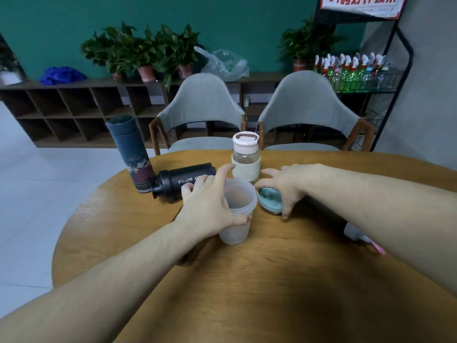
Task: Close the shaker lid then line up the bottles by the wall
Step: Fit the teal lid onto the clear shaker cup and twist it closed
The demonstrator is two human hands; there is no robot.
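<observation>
Hidden and cut-off parts around the wooden table

The left hand (210,206) covers the near side of the clear cup (238,211) and the cap end of the lying black bottle (183,181), whose print is partly covered. The right hand (286,186) hides part of the blue lid (268,198). The right forearm hides most of a dark item with a pink end (378,248); what it is cannot be told. The red sign (361,3) is cut off at the top and blurred.
</observation>
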